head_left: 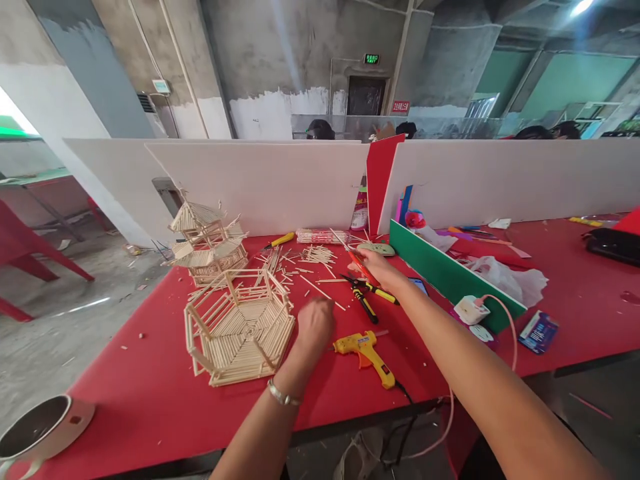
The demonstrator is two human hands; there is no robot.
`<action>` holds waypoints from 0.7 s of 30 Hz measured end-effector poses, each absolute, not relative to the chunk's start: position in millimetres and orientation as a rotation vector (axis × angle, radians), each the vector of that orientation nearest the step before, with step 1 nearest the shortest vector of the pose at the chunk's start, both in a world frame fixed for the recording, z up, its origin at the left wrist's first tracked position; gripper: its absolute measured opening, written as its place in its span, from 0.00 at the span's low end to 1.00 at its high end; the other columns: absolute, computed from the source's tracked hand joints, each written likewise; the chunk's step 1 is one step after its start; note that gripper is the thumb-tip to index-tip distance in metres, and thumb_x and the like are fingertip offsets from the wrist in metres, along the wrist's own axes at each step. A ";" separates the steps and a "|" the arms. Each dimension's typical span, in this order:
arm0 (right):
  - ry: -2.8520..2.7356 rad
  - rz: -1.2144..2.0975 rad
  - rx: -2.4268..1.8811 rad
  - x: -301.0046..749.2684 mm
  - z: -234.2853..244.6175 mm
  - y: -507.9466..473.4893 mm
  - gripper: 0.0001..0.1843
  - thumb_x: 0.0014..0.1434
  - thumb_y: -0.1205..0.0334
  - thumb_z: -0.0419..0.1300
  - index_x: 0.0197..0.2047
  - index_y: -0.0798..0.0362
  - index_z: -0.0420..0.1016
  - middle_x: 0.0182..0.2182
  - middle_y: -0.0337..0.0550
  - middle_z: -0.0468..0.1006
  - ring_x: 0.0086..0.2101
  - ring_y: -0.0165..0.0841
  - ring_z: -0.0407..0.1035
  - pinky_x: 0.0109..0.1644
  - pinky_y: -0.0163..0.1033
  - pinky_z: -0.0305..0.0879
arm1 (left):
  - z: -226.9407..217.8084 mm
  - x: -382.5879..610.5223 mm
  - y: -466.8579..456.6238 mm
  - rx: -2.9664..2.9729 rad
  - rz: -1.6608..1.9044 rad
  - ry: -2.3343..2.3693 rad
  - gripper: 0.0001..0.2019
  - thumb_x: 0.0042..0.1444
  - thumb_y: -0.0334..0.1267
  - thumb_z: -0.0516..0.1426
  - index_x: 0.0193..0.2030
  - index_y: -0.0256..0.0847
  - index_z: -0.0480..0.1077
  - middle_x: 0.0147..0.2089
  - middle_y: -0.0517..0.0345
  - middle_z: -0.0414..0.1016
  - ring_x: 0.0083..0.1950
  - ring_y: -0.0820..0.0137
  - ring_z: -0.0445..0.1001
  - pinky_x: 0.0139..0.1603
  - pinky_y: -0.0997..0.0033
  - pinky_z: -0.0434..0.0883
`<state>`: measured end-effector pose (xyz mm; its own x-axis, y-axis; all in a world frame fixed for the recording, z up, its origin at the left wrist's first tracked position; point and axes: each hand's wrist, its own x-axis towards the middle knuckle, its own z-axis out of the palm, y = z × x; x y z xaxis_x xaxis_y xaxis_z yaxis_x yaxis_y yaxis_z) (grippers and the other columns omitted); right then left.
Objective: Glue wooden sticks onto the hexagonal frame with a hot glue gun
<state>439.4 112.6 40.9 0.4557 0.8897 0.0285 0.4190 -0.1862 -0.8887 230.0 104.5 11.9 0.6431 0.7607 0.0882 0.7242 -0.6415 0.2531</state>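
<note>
My left hand [316, 323] is closed beside an open octagonal platform built of thin wooden sticks [245, 333]; whatever its fingers hold, if anything, is hidden. A red-handled tool with a long slim tip [363, 265] is gripped in my right hand [380, 268], pointing away to the left. Loose wooden sticks [317, 255] lie scattered beyond my hands. Below my right hand, pliers with black and yellow handles [364, 303] rest on the table. Nearer to me lies a yellow glue gun [367, 353] with an orange trigger.
A tiered stick pagoda [205, 243] stands at the back left, near yellow-handled pliers [280, 241]. A green board [445, 267] divides the red table [165, 413]. A power adapter [471, 310] with a pink cable sits right; a mug [45, 427] is front left.
</note>
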 end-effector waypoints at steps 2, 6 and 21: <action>-1.123 0.730 -1.748 454.1 41.9 99.8 0.23 0.51 0.57 0.66 0.51 0.50 0.75 0.29 0.37 0.79 0.27 0.29 0.72 0.30 0.31 0.65 | 10.4 256.1 127.2 2.685 0.228 1.256 0.13 0.58 0.25 0.50 0.37 0.39 0.76 0.42 0.47 0.78 0.47 0.62 0.76 0.43 0.68 0.70; -1.088 0.797 -1.711 480.3 38.5 78.5 0.25 0.50 0.59 0.65 0.53 0.52 0.74 0.27 0.37 0.78 0.23 0.27 0.69 0.29 0.31 0.64 | 4.6 298.3 159.7 2.709 0.144 1.328 0.10 0.64 0.31 0.52 0.44 0.37 0.75 0.49 0.45 0.76 0.55 0.59 0.72 0.50 0.60 0.71; -1.102 0.760 -1.806 498.3 16.5 73.7 0.21 0.51 0.56 0.66 0.49 0.51 0.76 0.37 0.43 0.82 0.32 0.33 0.74 0.32 0.33 0.66 | -9.0 312.8 196.6 2.441 -0.080 1.714 0.14 0.63 0.42 0.57 0.51 0.36 0.71 0.51 0.49 0.75 0.50 0.63 0.75 0.51 0.53 0.74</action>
<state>498.3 73.7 16.5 0.4232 0.9040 -0.0602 0.3770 -0.2361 -0.8956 312.8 196.6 -9.0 0.3424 0.9300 -0.1337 0.9384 -0.3314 0.0982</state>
